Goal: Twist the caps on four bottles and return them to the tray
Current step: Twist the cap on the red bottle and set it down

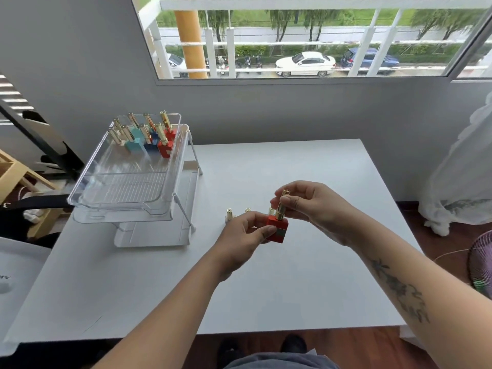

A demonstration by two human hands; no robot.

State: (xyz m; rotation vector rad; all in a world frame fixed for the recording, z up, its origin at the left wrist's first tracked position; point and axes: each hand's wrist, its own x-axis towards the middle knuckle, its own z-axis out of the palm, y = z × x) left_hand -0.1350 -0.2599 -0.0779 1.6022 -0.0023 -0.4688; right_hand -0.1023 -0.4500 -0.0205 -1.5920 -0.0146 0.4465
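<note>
A small red square bottle (278, 230) is held above the middle of the white table (266, 288). My left hand (239, 241) grips its red body from the left. My right hand (311, 206) pinches its tall gold cap (281, 206) from the right. Behind my left hand, three more gold-capped bottles stand on the table: one at the left (229, 214), one in the middle (248, 210), one (271, 211) mostly hidden behind the red bottle. The clear plastic tray (125, 187) sits raised on a white rack at the left, with several red, blue, teal and pale bottles (149, 137) at its far end.
The white wire rack (183, 209) under the tray has thin legs reaching toward the table's middle. A wall and window stand behind the table. A white curtain (458, 166) and a fan (482, 262) are off the right edge; a chair and shelf are at the left.
</note>
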